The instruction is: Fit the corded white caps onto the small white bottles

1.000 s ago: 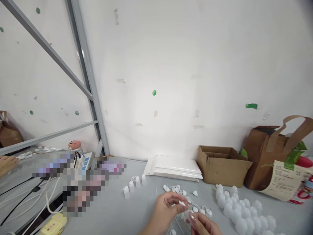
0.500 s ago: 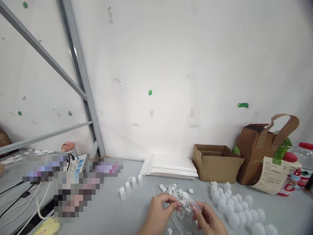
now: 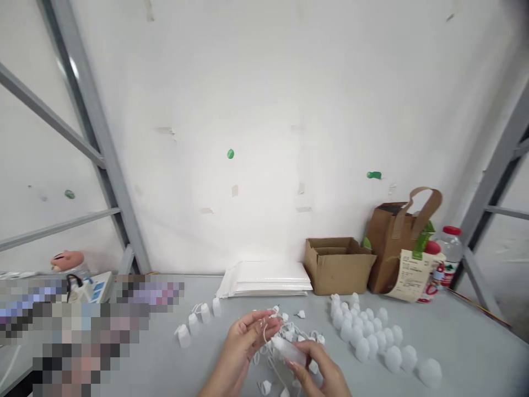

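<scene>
My right hand grips a frosted white tube-shaped piece, tilted, with its narrower end toward my left hand. Between the fingertips of my left hand is a thin white cord, looping down beside the tube's narrow end; whether the two are joined I cannot tell. Under and behind both hands lies a loose heap of white corded caps, partly hidden by my fingers. Several frosted white pieces with rounded ends stand in a cluster to the right. Several small white bottle-shaped pieces, some with cords, stand in a slanting row to the left.
White padded envelopes are stacked against the wall. Beside them stand an open cardboard box, a brown paper bag and a red-capped bottle. Blurred-out items, a power strip and a metal frame are at left.
The view has swung to the right. My left hand has turned, its fingers now raised around the cord. The tube in my right hand shows more fully and lies closer to my left fingers.
</scene>
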Available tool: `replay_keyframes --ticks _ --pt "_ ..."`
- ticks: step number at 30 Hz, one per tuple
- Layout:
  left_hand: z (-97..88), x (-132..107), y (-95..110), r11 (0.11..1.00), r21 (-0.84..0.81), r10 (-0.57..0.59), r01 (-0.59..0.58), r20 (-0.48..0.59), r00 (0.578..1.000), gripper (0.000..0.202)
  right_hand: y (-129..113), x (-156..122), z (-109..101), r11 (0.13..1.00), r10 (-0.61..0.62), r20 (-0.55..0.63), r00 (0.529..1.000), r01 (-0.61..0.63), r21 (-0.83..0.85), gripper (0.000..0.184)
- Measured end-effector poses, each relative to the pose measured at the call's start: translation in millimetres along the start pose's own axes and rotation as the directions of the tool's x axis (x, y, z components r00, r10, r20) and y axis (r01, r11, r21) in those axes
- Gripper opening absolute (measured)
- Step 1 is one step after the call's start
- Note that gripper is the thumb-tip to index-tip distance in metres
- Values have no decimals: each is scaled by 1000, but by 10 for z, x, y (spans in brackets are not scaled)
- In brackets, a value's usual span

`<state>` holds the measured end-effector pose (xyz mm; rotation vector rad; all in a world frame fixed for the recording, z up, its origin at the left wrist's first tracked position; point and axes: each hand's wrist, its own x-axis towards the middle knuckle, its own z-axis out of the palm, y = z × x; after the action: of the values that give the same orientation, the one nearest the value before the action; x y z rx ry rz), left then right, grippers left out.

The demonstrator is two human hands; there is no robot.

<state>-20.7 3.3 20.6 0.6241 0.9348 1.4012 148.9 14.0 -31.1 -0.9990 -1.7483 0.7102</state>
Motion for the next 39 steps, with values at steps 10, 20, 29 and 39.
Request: replay_keyframes --ticks 10,20,29,39 --pt "-12 9 -8 998 37 -44 41 81 996 30 -72 -4 -28 999 -47 -64 997 46 -24 29" --pt "-23 -7 -34 996 90 -19 15 47 999 28 -85 8 -69 965 -199 -19 980 193 -177 16" --pt "-21 41 -3 973 232 -4 -13 76 997 30 -45 70 -163 820 -414 158 897 442 -363 5" --pt "-40 63 -45 915 396 31 -74 115 993 34 58 0 1 892 -342 1 940 325 -315 16"
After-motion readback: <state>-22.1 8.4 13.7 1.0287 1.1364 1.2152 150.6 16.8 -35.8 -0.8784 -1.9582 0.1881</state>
